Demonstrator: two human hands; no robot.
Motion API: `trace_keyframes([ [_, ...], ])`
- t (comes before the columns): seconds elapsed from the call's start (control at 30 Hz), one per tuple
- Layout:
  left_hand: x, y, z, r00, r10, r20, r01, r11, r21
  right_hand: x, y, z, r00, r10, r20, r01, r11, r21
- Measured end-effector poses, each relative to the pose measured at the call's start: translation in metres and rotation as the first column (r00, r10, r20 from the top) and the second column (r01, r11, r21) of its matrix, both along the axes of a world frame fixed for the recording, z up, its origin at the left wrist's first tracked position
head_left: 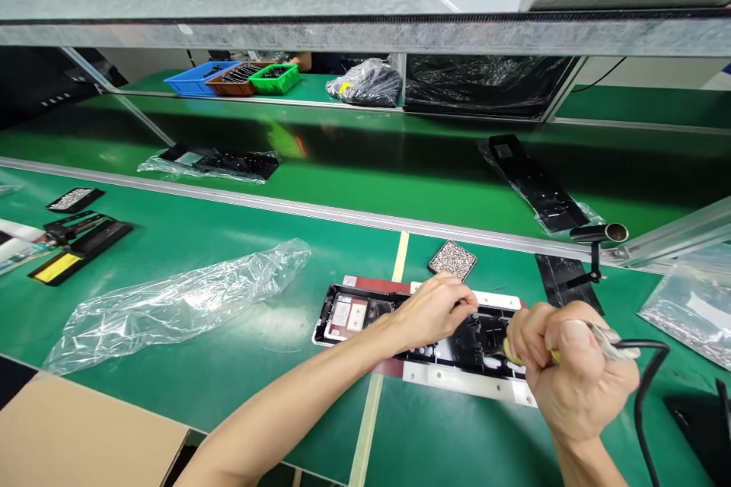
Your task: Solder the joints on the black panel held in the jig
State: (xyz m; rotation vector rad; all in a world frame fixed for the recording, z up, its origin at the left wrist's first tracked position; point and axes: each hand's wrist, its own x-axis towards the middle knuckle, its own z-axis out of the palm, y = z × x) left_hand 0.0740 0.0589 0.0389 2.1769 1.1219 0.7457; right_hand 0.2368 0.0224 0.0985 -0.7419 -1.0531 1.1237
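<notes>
A long black plastic housing [465, 342] lies open side up in a fixture with white side rails [457, 380] and a dark red base. My right hand [576, 373] is wrapped round a yellow corded electric screwdriver [514, 352], tilted with its tip end over the right part of the housing; the tip itself is hidden. Above the housing's middle is my left hand [437, 310], its fingers pinched together. Whatever they hold, if anything, is too small to see. Behind the left hand stands a small tray of screws [452, 259].
An empty clear plastic bag [183, 304] lies at left. Bagged black parts rest on the green conveyor belt [371, 167] behind a metal rail. A metal tube holder [599, 234] stands at right, near a bag of small parts [694, 312]. A shelf [285, 34] crosses overhead.
</notes>
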Motion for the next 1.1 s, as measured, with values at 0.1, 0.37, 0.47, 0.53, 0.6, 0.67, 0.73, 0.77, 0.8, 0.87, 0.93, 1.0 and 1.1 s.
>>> trace_keyframes([
  [0.1,0.004,0.0,-0.005,0.995,-0.097,-0.025,0.099,0.99,0.103,-0.001,0.0,0.002,1.0,-0.014,-0.001,0.014,1.0,-0.009],
  [0.37,0.006,0.006,-0.008,0.976,-0.157,-0.152,0.179,0.973,0.143,-0.002,0.0,0.0,1.0,-0.014,0.02,0.013,1.0,0.009],
  [0.47,0.005,0.007,-0.005,0.967,-0.187,-0.172,0.215,0.963,0.161,-0.002,0.0,-0.001,1.0,-0.014,0.026,0.014,1.0,0.016],
  [0.53,0.002,0.005,-0.003,0.968,-0.193,-0.158,0.218,0.962,0.165,-0.002,-0.001,-0.002,0.999,-0.013,0.031,0.013,1.0,0.028],
  [0.6,-0.001,0.002,-0.001,0.976,-0.183,-0.12,0.202,0.964,0.174,-0.002,-0.002,-0.002,0.999,-0.012,0.035,0.01,0.999,0.039],
  [0.67,-0.006,-0.003,0.0,0.982,-0.164,-0.09,0.178,0.966,0.19,-0.002,-0.003,-0.003,0.999,-0.008,0.036,0.006,0.999,0.048],
  [0.73,-0.011,-0.009,-0.001,0.985,-0.146,-0.096,0.164,0.963,0.212,-0.003,-0.003,-0.003,0.999,-0.006,0.033,0.004,0.998,0.057],
  [0.77,-0.013,-0.012,-0.002,0.984,-0.141,-0.112,0.163,0.961,0.223,-0.003,-0.004,-0.003,0.999,-0.004,0.032,0.003,0.998,0.06],
  [0.8,-0.015,-0.015,-0.004,0.981,-0.14,-0.136,0.169,0.958,0.232,-0.003,-0.004,-0.003,0.999,-0.003,0.032,0.001,0.998,0.063],
  [0.87,-0.018,-0.019,-0.009,0.97,-0.138,-0.199,0.187,0.949,0.254,-0.003,-0.004,-0.003,0.999,-0.002,0.039,-0.001,0.998,0.07],
  [0.93,-0.018,-0.022,-0.014,0.954,-0.134,-0.27,0.211,0.937,0.279,-0.002,-0.003,-0.003,0.999,0.0,0.048,-0.003,0.997,0.078],
  [1.0,-0.016,-0.022,-0.017,0.937,-0.124,-0.327,0.228,0.926,0.302,-0.002,-0.003,-0.003,0.999,-0.004,0.051,0.0,0.997,0.077],
  [1.1,-0.013,-0.021,-0.018,0.922,-0.122,-0.368,0.245,0.919,0.31,-0.002,-0.003,-0.003,0.999,-0.01,0.046,0.007,0.998,0.067],
])
